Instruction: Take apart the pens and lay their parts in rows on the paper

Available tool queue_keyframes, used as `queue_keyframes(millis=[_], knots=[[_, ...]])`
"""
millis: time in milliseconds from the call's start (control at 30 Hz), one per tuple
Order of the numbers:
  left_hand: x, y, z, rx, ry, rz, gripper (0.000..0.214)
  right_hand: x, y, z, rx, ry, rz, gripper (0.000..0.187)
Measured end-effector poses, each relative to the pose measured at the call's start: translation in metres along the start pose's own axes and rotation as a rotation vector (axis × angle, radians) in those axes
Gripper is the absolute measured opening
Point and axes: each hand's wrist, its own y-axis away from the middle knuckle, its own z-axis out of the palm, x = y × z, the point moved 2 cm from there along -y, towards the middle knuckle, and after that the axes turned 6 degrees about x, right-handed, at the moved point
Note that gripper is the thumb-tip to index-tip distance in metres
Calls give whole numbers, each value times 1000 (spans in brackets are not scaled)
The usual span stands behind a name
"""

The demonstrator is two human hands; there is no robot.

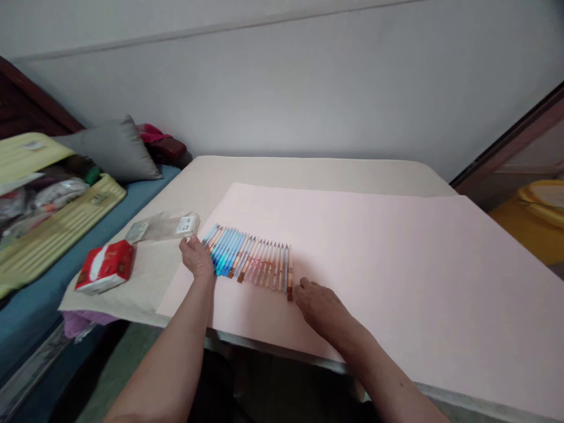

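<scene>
A row of slim pens [259,258] lies side by side on the pink sheet [388,264], some bright blue, others pale pink, clear or brownish. At the row's left end is my left hand [197,257], open, its side against or very close to the blue pens and its fingers partly hidden. My right hand [321,301] is loosely curled, with nothing visible in it. Its fingertips are at the lower end of the rightmost pen [289,273], which has a brown end. Just beyond my left hand lies a clear plastic case [165,228] with a white label.
A red and white packet [107,266] sits near the left edge of the cream-covered table [308,170]. Left of the table, a blue bed [150,188] holds a grey cushion [117,147] and an open yellow case [66,217] of bagged things. A pale wall [299,94] stands behind.
</scene>
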Motion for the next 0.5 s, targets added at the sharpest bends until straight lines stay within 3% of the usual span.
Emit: queue_keyframes(millis=[367,500], knots=[[3,-5,-4,22,47,-55,44,1,2,0,-1,-30,7,34],[4,3,-12,22,54,-18,47,0,2,-3,-1,-40,9,33]])
